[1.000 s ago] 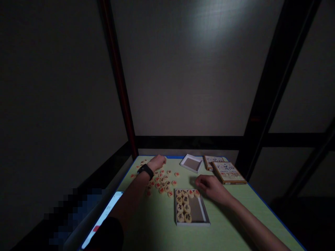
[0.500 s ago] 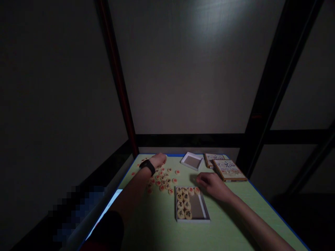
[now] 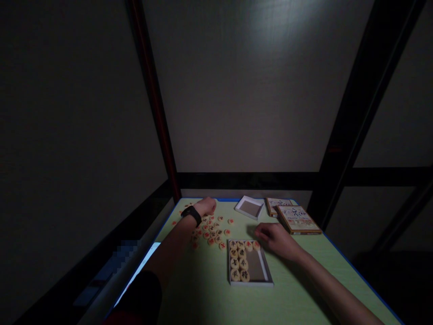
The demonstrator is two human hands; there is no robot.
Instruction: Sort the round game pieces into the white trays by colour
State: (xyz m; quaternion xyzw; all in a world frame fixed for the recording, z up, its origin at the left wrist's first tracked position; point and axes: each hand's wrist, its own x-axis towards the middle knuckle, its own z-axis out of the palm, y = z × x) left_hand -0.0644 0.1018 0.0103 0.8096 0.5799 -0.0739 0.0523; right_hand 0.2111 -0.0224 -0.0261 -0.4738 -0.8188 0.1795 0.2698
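Observation:
Round pale game pieces (image 3: 211, 231) with red and black characters lie scattered on a green table (image 3: 209, 289). My left hand (image 3: 205, 206), with a black watch on the wrist, reaches to the far side of the pile, fingers curled over pieces there; what it grips is hidden. A shallow white box tray (image 3: 259, 271) in front of me holds several pieces in rows along its left and far sides. My right hand (image 3: 274, 239) rests curled at the tray's far right corner, fingertips by a piece there.
An empty white box tray (image 3: 249, 207) sits at the far edge. Two printed box lids (image 3: 293, 216) lie at the far right. A phone with a lit screen (image 3: 138, 271) lies off the table's left edge. Dark frame posts rise behind the table.
The view has tilted slightly, so the table sits a little higher in the picture. Both hands stay in nearly the same places.

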